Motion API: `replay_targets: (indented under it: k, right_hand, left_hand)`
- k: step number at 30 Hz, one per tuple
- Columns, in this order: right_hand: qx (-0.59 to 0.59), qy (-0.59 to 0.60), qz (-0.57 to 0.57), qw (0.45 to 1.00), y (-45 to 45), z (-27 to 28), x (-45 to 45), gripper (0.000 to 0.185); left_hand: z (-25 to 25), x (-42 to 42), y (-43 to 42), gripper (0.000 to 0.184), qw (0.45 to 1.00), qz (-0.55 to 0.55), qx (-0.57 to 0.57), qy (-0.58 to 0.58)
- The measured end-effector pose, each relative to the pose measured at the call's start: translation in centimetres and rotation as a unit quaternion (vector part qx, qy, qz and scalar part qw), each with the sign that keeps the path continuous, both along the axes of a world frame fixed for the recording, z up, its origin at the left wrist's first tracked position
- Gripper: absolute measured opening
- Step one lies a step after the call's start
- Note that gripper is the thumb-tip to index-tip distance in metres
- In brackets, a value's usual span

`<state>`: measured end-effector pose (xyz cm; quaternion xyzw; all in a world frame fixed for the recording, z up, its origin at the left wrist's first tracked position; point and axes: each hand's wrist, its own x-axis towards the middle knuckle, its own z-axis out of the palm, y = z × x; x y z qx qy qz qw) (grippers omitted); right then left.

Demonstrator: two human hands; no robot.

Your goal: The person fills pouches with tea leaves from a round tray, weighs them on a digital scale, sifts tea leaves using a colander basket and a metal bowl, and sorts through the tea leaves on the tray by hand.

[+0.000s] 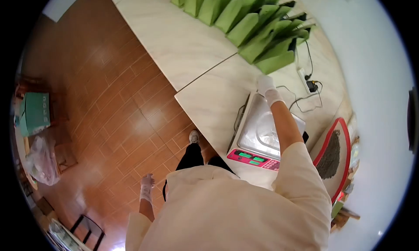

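My right hand (266, 85), in a white glove, reaches over the scale to the near end of the green bags. It is closest to the last green bag (276, 61); its fingers are blurred and tucked from sight, so whether it touches the bag is unclear. Under my right forearm sits a digital scale (253, 131) with a bare metal pan and a pink panel with lit green displays. My left hand (147, 181), also gloved, hangs at my side above the floor, fingers loosely bent and nothing visible in them.
Several upright green bags (235, 15) stand in rows on the pale table (205, 89). A power strip (305, 81) with cables lies by the wall. At right, a red-rimmed container (347, 159) holds dark grey loose material. A teal box (36, 113) and plastic bag (42, 161) are far left.
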<state>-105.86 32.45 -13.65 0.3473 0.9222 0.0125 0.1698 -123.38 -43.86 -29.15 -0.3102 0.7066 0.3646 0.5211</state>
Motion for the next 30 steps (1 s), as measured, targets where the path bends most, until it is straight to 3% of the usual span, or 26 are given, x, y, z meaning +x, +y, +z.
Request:
replay_targets:
  k: [2, 5, 7, 8, 10, 14, 16, 17, 18, 19, 20, 22, 23, 24, 26, 27, 28, 29, 30]
  right_hand:
    - [-0.001, 0.055, -0.022, 0.998, -0.9, 3.6, -1.5, 0.016]
    - [0.028, 0.143, -0.094, 0.985, -4.3, 9.1, 2.1, 0.017]
    - [0.079, 0.174, -0.155, 0.969, -5.7, 12.1, 10.0, 0.018]
    - [0.066, 0.19, -0.169, 0.965, -6.6, 12.2, 10.7, 0.018]
    - [0.095, 0.196, -0.251, 0.943, -10.1, 14.8, 20.5, 0.018]
    - [0.229, 0.268, -0.319, 0.88, -16.7, 16.5, 33.4, 0.016]
    - [0.283, 0.297, -0.457, 0.789, -25.1, 16.4, 43.9, 0.017]
    - [0.289, 0.299, -0.443, 0.794, -25.3, 17.2, 44.7, 0.015]
    - [0.326, 0.279, -0.524, 0.736, -30.3, 15.2, 50.8, 0.016]
    - [0.312, 0.273, -0.555, 0.721, -32.7, 14.1, 54.4, 0.009]
    - [0.283, 0.273, -0.572, 0.72, -32.8, 14.5, 56.0, 0.012]
    - [0.214, 0.287, -0.619, 0.699, -38.9, 11.4, 63.3, 0.042]
    - [0.187, 0.357, -0.634, 0.66, -41.2, 10.4, 65.4, 0.066]
    - [0.163, 0.377, -0.628, 0.661, -41.4, 11.9, 65.4, 0.06]
    - [0.106, 0.638, -0.559, 0.519, -44.3, 9.7, 68.9, 0.049]
    - [0.1, 0.659, -0.547, 0.507, -44.4, 9.8, 69.4, 0.041]
    - [0.022, 0.743, -0.537, 0.399, -45.2, 12.6, 66.8, 0.046]
    - [-0.111, 0.785, -0.526, 0.308, -47.9, 14.8, 68.6, 0.06]
    - [-0.097, 0.783, -0.529, 0.312, -47.5, 14.8, 67.2, 0.074]
  left_hand:
    - [-2.3, -1.2, -0.2, 0.026, 0.999, -0.027, 0.039, -0.013]
    - [-4.4, -3.5, 1.6, 0.024, 0.999, -0.053, 0.008, -0.006]
    - [-6.0, -4.9, 5.7, 0.022, 0.994, -0.104, -0.015, -0.022]
    - [-5.6, -5.1, 5.8, 0.022, 0.994, -0.104, -0.011, -0.019]
    - [-2.2, -5.4, 13.5, 0.019, 0.987, -0.149, -0.061, -0.028]
    - [-2.2, -4.1, 17.6, 0.02, 0.963, -0.265, -0.021, 0.043]
    - [0.0, -1.4, 24.1, 0.025, 0.935, -0.351, -0.028, 0.043]
    - [1.8, -1.3, 23.7, 0.025, 0.934, -0.352, -0.033, 0.043]
    - [1.8, 1.1, 26.0, 0.027, 0.899, -0.433, 0.026, 0.052]
    - [1.7, 3.1, 27.1, 0.029, 0.866, -0.491, 0.078, 0.057]
    - [4.0, 4.3, 26.9, 0.029, 0.866, -0.491, 0.073, 0.063]
    - [5.0, 11.2, 30.1, 0.034, 0.805, -0.586, 0.084, -0.031]
    - [6.8, 14.3, 31.0, 0.037, 0.777, -0.621, 0.071, -0.077]
    - [7.9, 17.0, 31.5, 0.039, 0.743, -0.655, 0.063, -0.123]
    - [20.3, 32.5, 34.0, 0.044, 0.539, -0.817, 0.202, -0.007]
    - [21.0, 34.5, 34.5, 0.045, 0.533, -0.82, 0.21, -0.018]
    - [21.7, 36.6, 35.0, 0.045, 0.526, -0.821, 0.218, -0.028]
    - [21.4, 40.5, 36.0, 0.043, 0.482, -0.829, 0.283, 0.014]
    - [20.9, 44.3, 36.8, 0.043, 0.434, -0.83, 0.344, 0.064]
